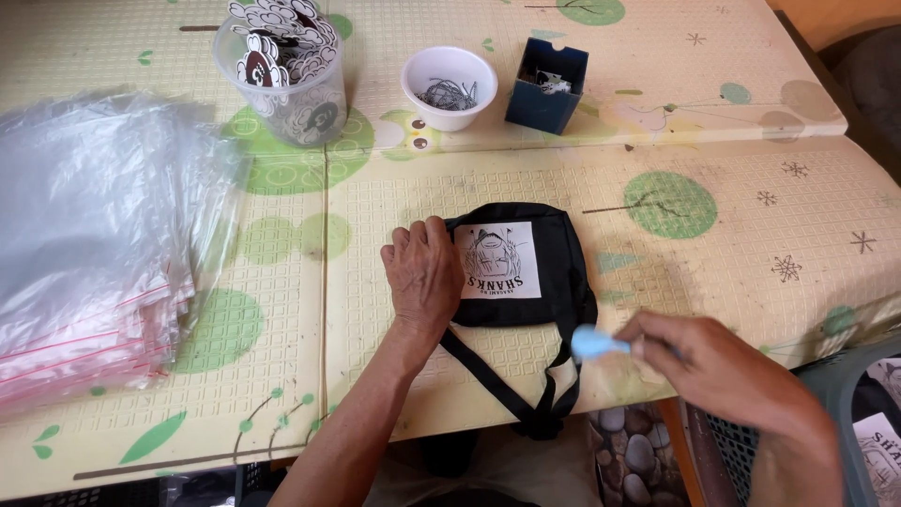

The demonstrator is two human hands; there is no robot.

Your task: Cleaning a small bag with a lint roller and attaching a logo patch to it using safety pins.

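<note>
A small black bag point(554, 272) with a white printed patch point(499, 261) lies flat on the yellow patterned mat point(732, 225), its black strap point(497, 380) hanging over the front edge. My left hand point(422, 272) presses down on the bag's left side, fingers at its top corner. My right hand point(718, 361) hovers at the front right and pinches a small light-blue tool point(593, 343) just off the bag's lower right corner.
A thick pile of clear zip bags point(89, 244) covers the left. At the back stand a clear tub of round printed tags point(282, 70), a white bowl of metal bits point(449, 86) and a dark blue box point(547, 84). A grey basket point(845, 413) sits at the right.
</note>
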